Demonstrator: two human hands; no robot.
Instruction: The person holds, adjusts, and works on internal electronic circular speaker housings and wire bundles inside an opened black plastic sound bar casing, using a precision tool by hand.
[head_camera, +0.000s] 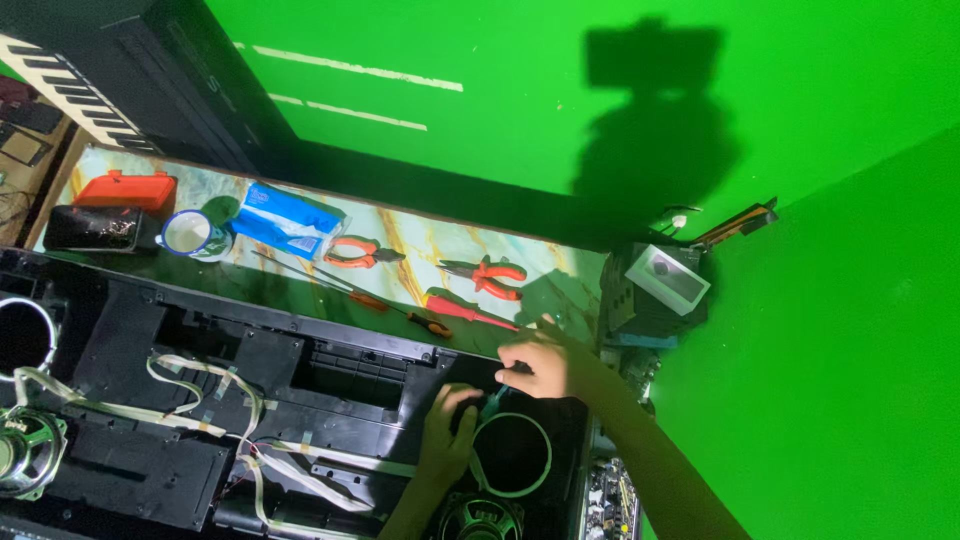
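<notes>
Looking down at an opened keyboard casing, black plastic shell with white ribbon cables taped across it. My right hand is pinched around a small teal-handled screwdriver, tip down by the round speaker opening at the right end. My left hand rests flat on the shell just beside that ring, fingers curled, holding nothing as far as I can tell; it's dark there. The driver looks light, stiff and thin, so I'd grip it high on the handle. Pliers, cutters and a red-handled screwdriver lie on the marbled bench behind.
</notes>
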